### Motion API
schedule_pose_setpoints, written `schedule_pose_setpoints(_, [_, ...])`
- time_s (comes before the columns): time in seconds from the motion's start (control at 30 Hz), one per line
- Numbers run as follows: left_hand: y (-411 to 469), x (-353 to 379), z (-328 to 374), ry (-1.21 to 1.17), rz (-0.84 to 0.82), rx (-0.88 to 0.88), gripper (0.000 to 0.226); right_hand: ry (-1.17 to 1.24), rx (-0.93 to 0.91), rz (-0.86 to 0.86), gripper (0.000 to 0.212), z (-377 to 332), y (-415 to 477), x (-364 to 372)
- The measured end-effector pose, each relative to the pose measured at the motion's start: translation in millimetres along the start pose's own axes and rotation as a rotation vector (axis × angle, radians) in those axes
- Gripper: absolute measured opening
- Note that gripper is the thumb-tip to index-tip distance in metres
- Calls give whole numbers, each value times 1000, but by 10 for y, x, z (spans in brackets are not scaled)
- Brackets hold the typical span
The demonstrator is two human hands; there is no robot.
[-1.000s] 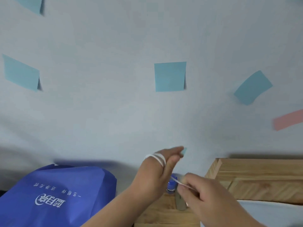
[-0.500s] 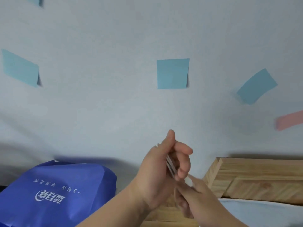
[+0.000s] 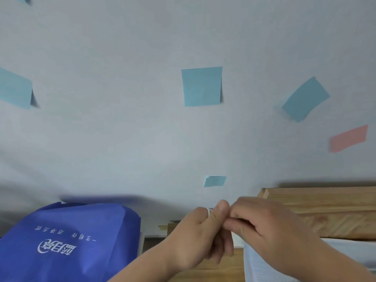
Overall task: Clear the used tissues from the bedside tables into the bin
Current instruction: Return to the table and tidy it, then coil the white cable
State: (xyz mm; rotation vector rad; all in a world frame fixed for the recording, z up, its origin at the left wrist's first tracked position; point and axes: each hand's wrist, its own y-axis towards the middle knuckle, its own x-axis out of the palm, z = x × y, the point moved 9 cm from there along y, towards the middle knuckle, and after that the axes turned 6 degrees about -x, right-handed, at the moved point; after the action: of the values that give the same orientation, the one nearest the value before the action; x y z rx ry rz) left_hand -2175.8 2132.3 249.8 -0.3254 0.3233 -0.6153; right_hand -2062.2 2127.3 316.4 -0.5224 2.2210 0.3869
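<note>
Both hands meet low in the frame, in front of a pale wall. The left hand [image 3: 200, 239] rises from the lower left with the forearm angled up and to the right; its fingers are curled inward, the thumb points upward, and a thin white band [image 3: 209, 212] circles the thumb near its base. The right hand [image 3: 266, 226] enters from the lower right, back of the hand toward the camera, its fingers folded down and pinched against the left thumb and fingers. Both hands are closed and touching each other. Whether either grips anything beyond the band cannot be told, as the fingers hide the contact point.

No used tissue can be made out; no bin can be identified.

Beneath the hands lies a wooden bedside table [image 3: 205, 271]. A blue non-woven bag [image 3: 71, 241] with white print stands just left of it. A wooden headboard [image 3: 325, 208] sits at the right, with pale bedding [image 3: 345, 249] below it. Blue sticky notes [image 3: 201, 86] and one pink sticky note [image 3: 349, 138] are fixed to the wall.
</note>
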Motion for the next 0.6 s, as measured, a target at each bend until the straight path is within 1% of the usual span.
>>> schedule_pose_setpoints(0.03, [-3, 24, -8, -59, -31, -35, 91, 159, 1, 58, 29, 43, 16, 10])
schedule_pose_setpoints(0.1, [-6, 82, 32, -229, -95, -50, 90, 582, 26, 111, 20, 109, 45, 163])
schedule_pose_setpoints(0.13, [-7, 120, 56, -331, -132, -48, 89, 761, 54, 126, 21, 134, 54, 260])
schedule_pose_setpoints(0.17, [-11, 159, 74, -428, -170, -51, 88, 879, 87, 129, 25, 152, 53, 354])
schedule_pose_setpoints(0.27, [-12, 243, 57, -608, -250, -82, 85, 995, 181, 115, 44, 186, 53, 577])
schedule_pose_setpoints(0.3, [-15, 261, 34, -646, -263, -92, 85, 1004, 207, 116, 46, 204, 46, 628])
schedule_pose_setpoints(0.4, [-4, 311, -50, -723, -267, -134, 85, 1013, 262, 148, 35, 287, 7, 702])
schedule_pose_setpoints(0.47, [6, 336, -81, -715, -249, -142, 84, 1048, 251, 175, 32, 305, -11, 691])
schedule_pose_setpoints(0.5, [10, 337, -80, -699, -243, -136, 82, 1077, 252, 191, 34, 309, -15, 681])
schedule_pose_setpoints(0.6, [-7, 299, -55, -603, -233, -134, 74, 1152, 284, 196, 51, 308, -50, 682])
